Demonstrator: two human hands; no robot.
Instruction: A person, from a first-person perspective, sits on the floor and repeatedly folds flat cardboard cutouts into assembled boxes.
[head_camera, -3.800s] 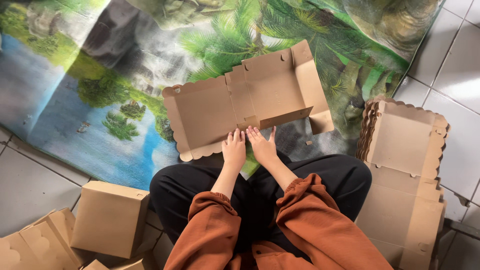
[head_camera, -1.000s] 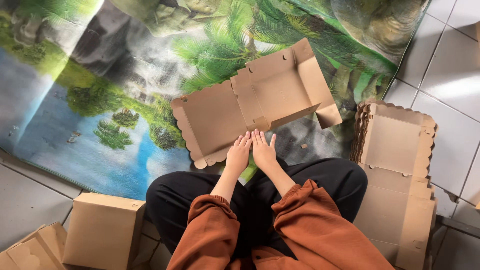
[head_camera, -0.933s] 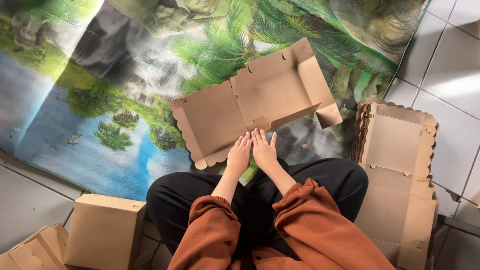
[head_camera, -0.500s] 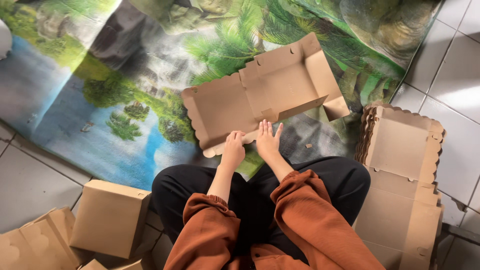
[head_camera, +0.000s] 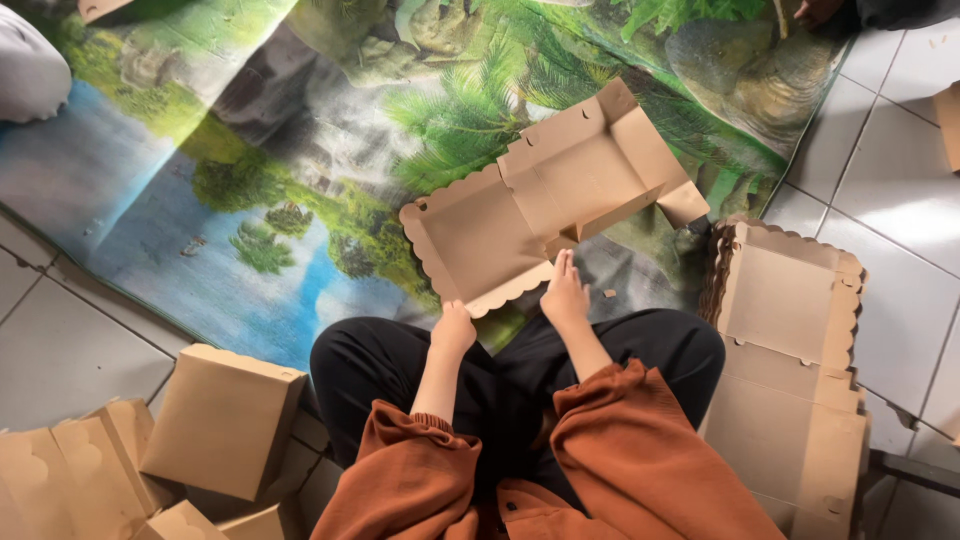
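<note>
- A printed mat (head_camera: 300, 200) with a waterfall, palms and blue water covers most of the tiled floor (head_camera: 900, 170).
- The person sits cross-legged at the mat's near edge, in black trousers and rust-orange sleeves.
- A stack of flat blanks (head_camera: 790, 360) with scalloped edges lies on the tiles just to the person's right.
- A closed box (head_camera: 222, 420) sits to the left beside the knee, with more folded cartons (head_camera: 60, 470) at the lower left corner.
- A flat carton (head_camera: 545, 195), brown with a scalloped near edge and side flaps partly raised, lies open on the mat just in front of the knees.
- The left hand (head_camera: 453, 325) is curled, its fingertips touching the carton's scalloped near edge; whether it pinches the edge I cannot tell.
- The right hand (head_camera: 566, 290) has its fingers stretched out flat, tips resting at the carton's near edge by the middle fold, gripping nothing.
</note>
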